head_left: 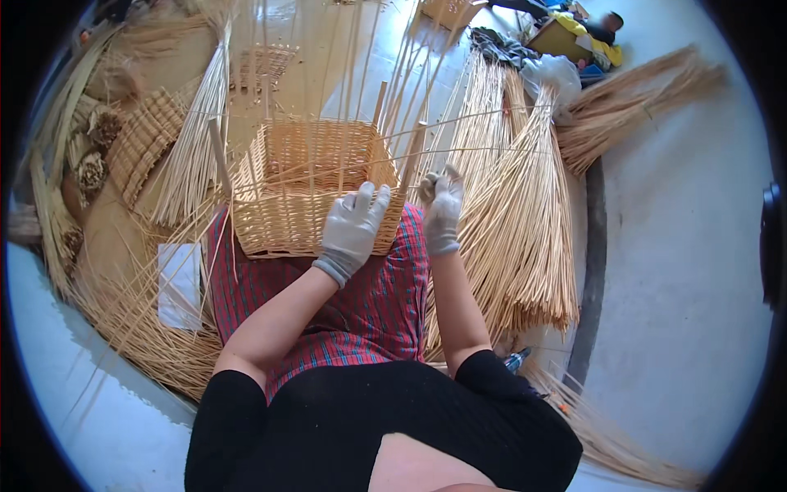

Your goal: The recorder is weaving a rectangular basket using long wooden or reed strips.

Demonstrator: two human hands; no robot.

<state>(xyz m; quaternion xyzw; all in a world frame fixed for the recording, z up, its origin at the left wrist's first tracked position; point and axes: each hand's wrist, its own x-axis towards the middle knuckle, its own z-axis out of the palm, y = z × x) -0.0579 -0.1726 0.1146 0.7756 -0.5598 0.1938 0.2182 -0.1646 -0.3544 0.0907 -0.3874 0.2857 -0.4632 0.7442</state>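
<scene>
Head camera: a pale woven basket [287, 225] is sitting on the worker's lap, over a red checked cloth [320, 328], its mouth facing upward and tall thin rods [403, 78] rising from its walls. The gloved left hand [352, 225] is lying along the near wall toward the right corner, fingers loosely extended at the rim; its thumb is not showing clearly, so whether it is pinching anything cannot be told. Just beyond that corner, the gloved right hand [443, 209] is hovering apart from the wall with fingers curled in, blur hiding whether anything is caught between them. The basket is looking light and fairly stiff, its springy rods probably risking a snap if bent sharply; the near wall or a thick corner stick [220, 156] is likely offering the firmest hold. The rods are crowding the rim and getting in the way of reaching inside. A large straw bundle [525, 238] is lying close by the right hand, hemming in that side. To the left, a pale bundle [197, 139], a white sheet [179, 283] and a heap of strands [156, 336] are spreading around the worker.
</scene>
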